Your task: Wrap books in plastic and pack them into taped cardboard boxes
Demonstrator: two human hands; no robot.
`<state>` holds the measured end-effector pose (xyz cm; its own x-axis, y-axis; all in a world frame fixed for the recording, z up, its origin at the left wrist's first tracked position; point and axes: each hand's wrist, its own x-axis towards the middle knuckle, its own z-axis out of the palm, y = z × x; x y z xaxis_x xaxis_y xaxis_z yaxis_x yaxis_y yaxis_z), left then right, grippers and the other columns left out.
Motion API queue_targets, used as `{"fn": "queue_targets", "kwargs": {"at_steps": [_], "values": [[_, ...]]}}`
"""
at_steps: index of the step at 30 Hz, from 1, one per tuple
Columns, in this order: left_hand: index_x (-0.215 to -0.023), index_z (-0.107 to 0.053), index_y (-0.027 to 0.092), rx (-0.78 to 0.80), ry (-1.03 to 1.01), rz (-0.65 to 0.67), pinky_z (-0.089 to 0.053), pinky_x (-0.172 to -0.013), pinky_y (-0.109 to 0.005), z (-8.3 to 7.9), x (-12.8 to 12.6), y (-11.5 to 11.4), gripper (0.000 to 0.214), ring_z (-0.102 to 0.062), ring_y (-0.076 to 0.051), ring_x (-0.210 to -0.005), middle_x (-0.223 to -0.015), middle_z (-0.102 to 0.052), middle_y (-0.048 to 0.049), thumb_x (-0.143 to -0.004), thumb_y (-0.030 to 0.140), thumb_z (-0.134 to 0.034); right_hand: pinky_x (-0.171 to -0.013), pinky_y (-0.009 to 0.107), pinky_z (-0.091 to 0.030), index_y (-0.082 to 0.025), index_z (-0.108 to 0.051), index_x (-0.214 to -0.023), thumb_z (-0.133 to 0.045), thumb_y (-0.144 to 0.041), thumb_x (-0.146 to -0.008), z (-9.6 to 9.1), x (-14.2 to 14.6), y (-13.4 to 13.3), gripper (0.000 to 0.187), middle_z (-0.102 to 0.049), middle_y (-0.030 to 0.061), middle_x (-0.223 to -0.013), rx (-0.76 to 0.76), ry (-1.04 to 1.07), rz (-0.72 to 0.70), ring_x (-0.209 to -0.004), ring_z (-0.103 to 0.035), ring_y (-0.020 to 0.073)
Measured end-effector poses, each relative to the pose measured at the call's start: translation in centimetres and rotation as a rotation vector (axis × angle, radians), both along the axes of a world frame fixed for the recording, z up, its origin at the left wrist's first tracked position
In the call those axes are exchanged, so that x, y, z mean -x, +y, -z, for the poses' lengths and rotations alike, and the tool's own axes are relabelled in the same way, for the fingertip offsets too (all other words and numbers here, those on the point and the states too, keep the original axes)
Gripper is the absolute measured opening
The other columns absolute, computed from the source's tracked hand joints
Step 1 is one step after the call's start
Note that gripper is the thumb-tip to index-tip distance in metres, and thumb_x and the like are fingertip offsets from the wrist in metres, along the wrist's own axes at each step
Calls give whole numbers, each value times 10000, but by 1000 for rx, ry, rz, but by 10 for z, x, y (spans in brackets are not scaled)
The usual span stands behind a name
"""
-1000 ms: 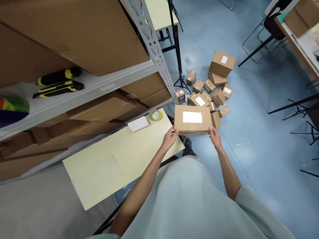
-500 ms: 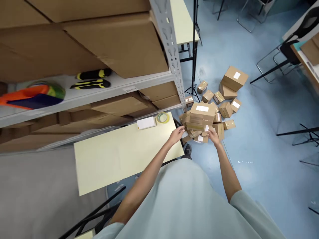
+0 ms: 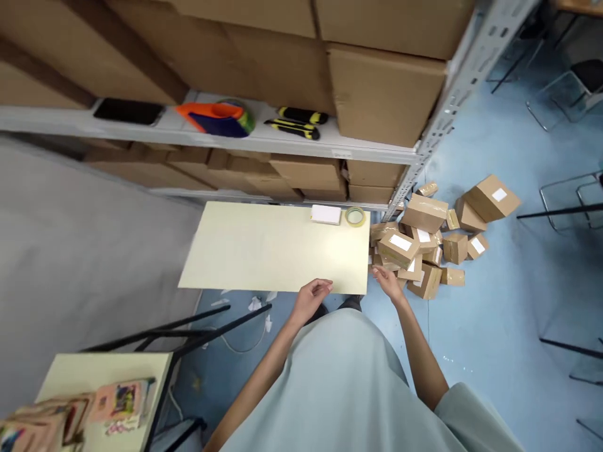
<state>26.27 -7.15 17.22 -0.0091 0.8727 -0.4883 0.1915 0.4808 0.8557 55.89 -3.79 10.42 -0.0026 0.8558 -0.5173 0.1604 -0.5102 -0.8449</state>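
My left hand (image 3: 313,297) hovers by the front edge of the pale yellow table (image 3: 264,251), its fingers loosely curved and holding nothing I can see. Beyond the table's right end, my right hand (image 3: 387,280) is held out with fingers loosely extended and apart, also with nothing visible in it. Closest to that hand is the heap of taped cardboard boxes on the floor, topped by a box with a white label (image 3: 399,246). At the table's back right lie a white rectangular pack (image 3: 326,214) and a roll of tape (image 3: 355,217).
A metal shelf rack (image 3: 377,148) with large cartons borders the table's back. On it lie black-yellow utility knives (image 3: 296,129), an orange-and-blue tape dispenser (image 3: 217,118) and a dark phone-like slab (image 3: 129,111). Another table (image 3: 155,370) at lower left bears printed packets. Chairs stand at right.
My view has swung left, bringing more of the table and shelf into sight. Both hands have moved away from the boxes, the left one back to the table's front edge.
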Motion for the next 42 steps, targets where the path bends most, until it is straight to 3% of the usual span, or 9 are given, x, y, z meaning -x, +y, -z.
{"fn": "queue_targets", "kwargs": {"at_steps": [5, 10, 15, 22, 26, 30, 35, 39, 42], "values": [[-758, -665, 232, -127, -77, -225, -594, -1049, -450, -18, 50, -31, 523, -774, -267, -1017, -1002, -821, -98, -774, 729, -826, -1027, 523, -607, -180, -783, -1204, -700, -858, -812, -41, 67, 1, 788, -814, 202, -1256, -45, 17, -163, -1104, -783, 340], [-748, -631, 230, -236, -157, -475, -594, -956, -390, -30, 126, -87, 560, -758, -247, -943, -881, -780, -61, -774, 759, -815, -1056, 518, -597, -212, -777, -1227, -721, -803, -861, -88, 168, -18, 698, -814, 176, -1285, -119, 57, -355, -1135, -785, 331], [-851, -699, 221, -329, -168, -719, -588, -967, -377, -40, 212, -174, 460, -758, -237, -964, -956, -803, -71, -832, 666, -814, -1095, 551, -592, -231, -776, -1228, -742, -800, -871, -119, 286, -59, 672, -816, 163, -1293, -165, 101, -579, -1155, -793, 346], [-934, -772, 210, -414, -84, -1116, -594, -959, -379, -37, 311, -314, 342, -767, -243, -979, -1009, -823, -90, -854, 542, -802, -1099, 565, -602, -262, -785, -1240, -747, -757, -908, -138, 440, -129, 597, -816, 136, -1311, -163, 103, -982, -1173, -794, 356], [-944, -796, 219, -404, -35, -1389, -598, -993, -398, -29, 337, -382, 312, -771, -262, -1037, -1041, -832, -96, -873, 523, -774, -1122, 550, -589, -259, -786, -1241, -737, -736, -930, -144, 513, -163, 572, -817, 133, -1313, -149, 104, -1197, -1180, -792, 339], [-937, -804, 224, -343, -13, -1612, -593, -1031, -419, -18, 343, -431, 302, -767, -274, -1065, -1053, -833, -98, -874, 518, -775, -1136, 539, -580, -252, -789, -1219, -750, -767, -899, -139, 579, -188, 607, -828, 132, -1286, -119, 109, -1374, -1181, -789, 330], [-935, -788, 218, -222, -19, -1819, -586, -1030, -417, -5, 359, -476, 330, -765, -279, -1063, -1056, -830, -109, -830, 530, -823, -1166, 531, -559, -262, -792, -1221, -748, -744, -914, -122, 659, -225, 573, -833, 120, -1272, -83, 152, -1571, -1207, -780, 324], [-912, -781, 210, -92, -22, -1962, -567, -1040, -401, 6, 391, -505, 328, -753, -276, -1063, -987, -816, -92, -793, 503, -871, -1139, 497, -578, -259, -794, -1217, -720, -709, -951, -106, 722, -263, 528, -829, 108, -1268, -56, 196, -1732, -1195, -778, 302], [-899, -752, 196, -37, -174, -2134, -564, -1047, -396, 18, 420, -518, 286, -756, -260, -1049, -976, -805, -90, -806, 427, -893, -1101, 462, -596, -247, -797, -1208, -714, -657, -968, -91, 769, -291, 482, -829, 106, -1239, -26, 220, -1842, -1191, -774, 288]]}}
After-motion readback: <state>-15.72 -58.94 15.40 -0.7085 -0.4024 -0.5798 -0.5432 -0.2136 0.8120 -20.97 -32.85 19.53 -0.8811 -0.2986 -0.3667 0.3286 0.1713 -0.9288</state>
